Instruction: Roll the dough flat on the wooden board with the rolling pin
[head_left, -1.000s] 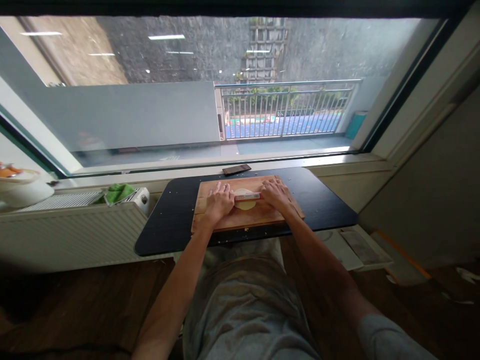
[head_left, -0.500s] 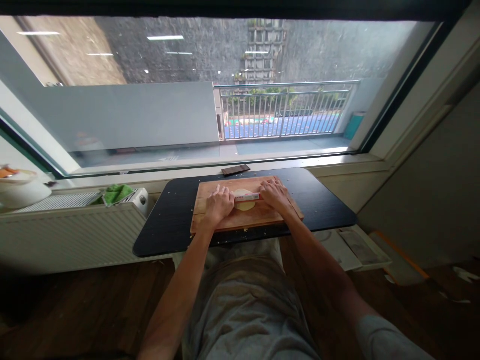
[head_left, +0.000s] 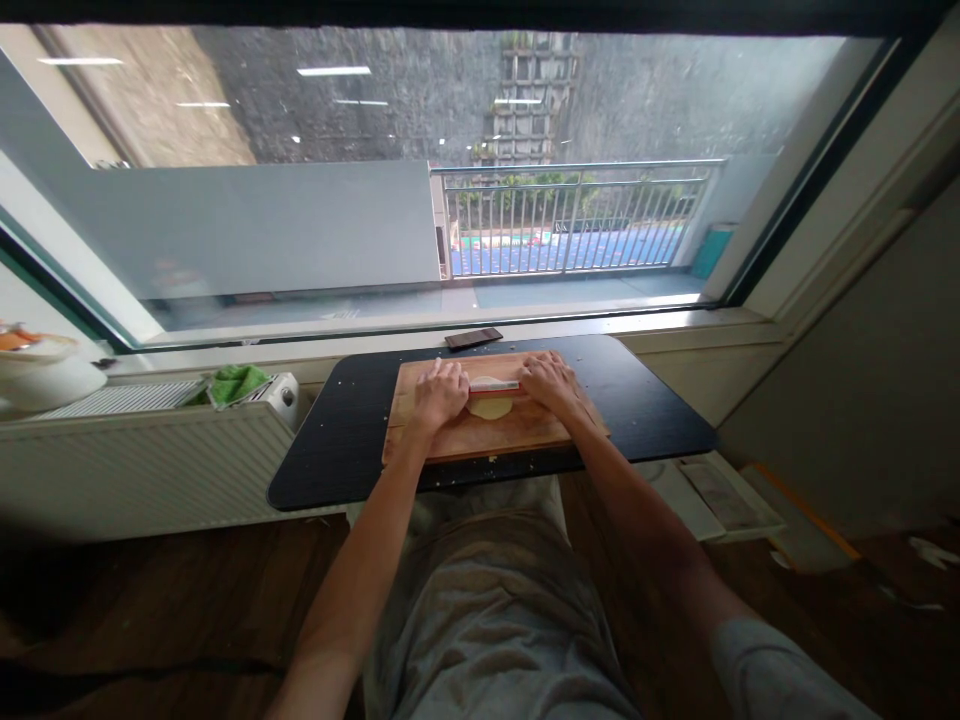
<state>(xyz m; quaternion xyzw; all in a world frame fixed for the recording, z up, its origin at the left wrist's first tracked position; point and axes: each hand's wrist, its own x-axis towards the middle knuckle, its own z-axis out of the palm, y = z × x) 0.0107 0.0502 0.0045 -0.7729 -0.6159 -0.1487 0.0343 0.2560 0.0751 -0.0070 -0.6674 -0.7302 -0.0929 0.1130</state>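
Rolling pin (head_left: pixel 493 385) moved farther – dough (head_left: pixel 490 406) flat, pale.

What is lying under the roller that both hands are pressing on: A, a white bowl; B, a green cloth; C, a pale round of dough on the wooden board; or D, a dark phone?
C: the left hand and right hand press the roller across a pale round of dough on the wooden board.
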